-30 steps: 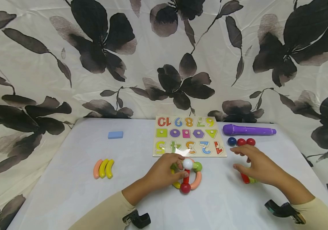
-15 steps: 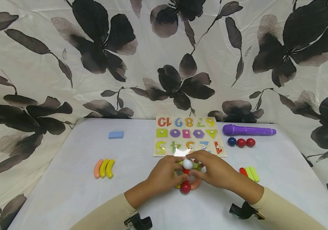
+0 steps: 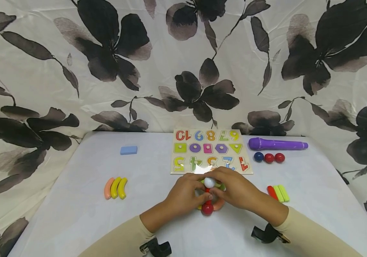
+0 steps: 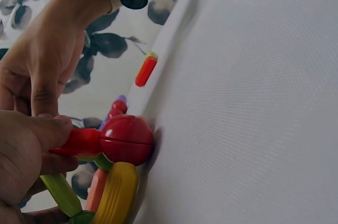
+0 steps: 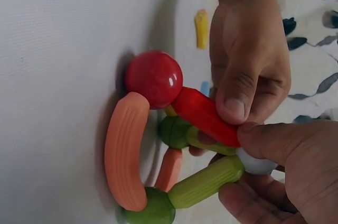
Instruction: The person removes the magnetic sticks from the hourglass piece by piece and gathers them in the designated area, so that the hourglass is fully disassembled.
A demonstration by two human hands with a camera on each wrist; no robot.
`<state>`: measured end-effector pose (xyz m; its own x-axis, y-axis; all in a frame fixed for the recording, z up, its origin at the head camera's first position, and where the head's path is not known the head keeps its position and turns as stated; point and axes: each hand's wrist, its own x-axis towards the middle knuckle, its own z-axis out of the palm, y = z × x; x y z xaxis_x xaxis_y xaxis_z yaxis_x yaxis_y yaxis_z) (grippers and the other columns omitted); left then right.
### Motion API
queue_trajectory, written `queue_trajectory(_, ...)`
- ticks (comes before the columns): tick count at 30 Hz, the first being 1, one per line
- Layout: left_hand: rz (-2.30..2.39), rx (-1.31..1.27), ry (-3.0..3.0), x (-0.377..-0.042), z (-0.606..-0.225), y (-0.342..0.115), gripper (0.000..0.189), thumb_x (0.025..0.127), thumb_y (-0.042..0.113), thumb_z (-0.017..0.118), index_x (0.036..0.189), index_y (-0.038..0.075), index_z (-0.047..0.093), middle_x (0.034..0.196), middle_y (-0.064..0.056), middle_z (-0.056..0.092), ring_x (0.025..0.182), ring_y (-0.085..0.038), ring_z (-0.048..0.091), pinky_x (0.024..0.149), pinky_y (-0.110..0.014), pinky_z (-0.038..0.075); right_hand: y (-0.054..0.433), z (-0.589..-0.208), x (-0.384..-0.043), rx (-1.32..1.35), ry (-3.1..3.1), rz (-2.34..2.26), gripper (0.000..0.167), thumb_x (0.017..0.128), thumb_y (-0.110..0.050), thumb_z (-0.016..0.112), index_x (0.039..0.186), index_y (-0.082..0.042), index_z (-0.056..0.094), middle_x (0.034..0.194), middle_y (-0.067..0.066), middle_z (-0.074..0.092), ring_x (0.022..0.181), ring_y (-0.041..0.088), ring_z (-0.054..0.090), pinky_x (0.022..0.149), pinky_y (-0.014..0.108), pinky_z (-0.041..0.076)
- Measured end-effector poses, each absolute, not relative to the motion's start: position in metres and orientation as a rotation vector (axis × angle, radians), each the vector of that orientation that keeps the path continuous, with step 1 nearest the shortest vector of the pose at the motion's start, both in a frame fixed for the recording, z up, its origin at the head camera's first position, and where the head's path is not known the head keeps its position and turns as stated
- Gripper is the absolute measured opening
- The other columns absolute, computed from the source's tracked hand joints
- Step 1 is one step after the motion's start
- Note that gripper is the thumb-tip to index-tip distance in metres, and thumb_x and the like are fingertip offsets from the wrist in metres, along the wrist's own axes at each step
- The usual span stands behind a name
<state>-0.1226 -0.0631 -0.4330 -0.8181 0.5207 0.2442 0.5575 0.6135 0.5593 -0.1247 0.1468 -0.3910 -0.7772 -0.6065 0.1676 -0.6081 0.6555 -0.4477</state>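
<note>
A ball-and-rod building toy [image 5: 206, 182] stands between both hands on the white table. Its white ball [image 3: 209, 182] sits on top, joined by a red rod [image 5: 203, 115] and green rods to a red ball [image 5: 154, 80] and green balls [image 5: 158, 205] below. Curved pink [image 5: 124, 152] and yellow [image 4: 119, 192] pieces form its base. My left hand [image 3: 186, 191] pinches the upper part of the toy, its thumb against the red rod. From the other side, my right hand [image 3: 239, 187] holds it near the white ball, its fingers partly hidden behind the green rod.
Behind lies a number puzzle board [image 3: 247, 170], with a purple microphone-shaped stick [image 3: 278, 144] and blue and red balls [image 3: 269, 158] right of it. Red and green rods [image 3: 278, 193] lie right, curved pieces [image 3: 114, 188] left. A blue block [image 3: 128, 150] sits back left.
My right hand has come left from beside the red and green rods to the toy and now holds it near the white ball. My left hand has stayed on the toy.
</note>
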Motion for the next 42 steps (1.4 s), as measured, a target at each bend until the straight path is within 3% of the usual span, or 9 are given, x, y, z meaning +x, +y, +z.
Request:
queue_trajectory(16,-1.008,-0.968,-2.774,-0.1261,-0.4305,-0.0628,0.02,0.088,0.03,0.083,0.085,0.01,0.082,0.132,-0.001,0.067,0.122,-0.017,0.059,0.104,-0.035,0.046,0.1456,-0.3913,-0.1243,1.028,-2.875,0.903,0.043,0.089,-0.007,0.08,0.13,-0.012,0.066,0.124,0.002,0.063,0.1,0.012,0.063,0.09,0.03,0.057)
queue_trajectory(27,-1.033,-0.947,-2.801,-0.1271,-0.4306,-0.0632,0.02,0.088,0.031,0.083,0.085,0.011,0.082,0.131,-0.001,0.068,0.122,-0.017,0.057,0.105,-0.038,0.044,0.1465,-0.3946,-0.1243,1.044,-2.859,0.962,0.043,0.09,-0.003,0.078,0.13,-0.01,0.064,0.126,0.005,0.063,0.108,0.019,0.064,0.091,0.033,0.057)
queue_trajectory(42,-1.087,-0.935,-2.807,-0.1279,-0.4345,-0.0632,0.02,0.088,0.029,0.083,0.088,0.009,0.083,0.13,0.001,0.068,0.121,-0.015,0.055,0.104,-0.041,0.042,0.1453,-0.3969,-0.124,1.016,-2.855,1.039,0.044,0.089,-0.003,0.079,0.13,-0.009,0.062,0.127,0.004,0.061,0.109,0.018,0.064,0.091,0.034,0.057)
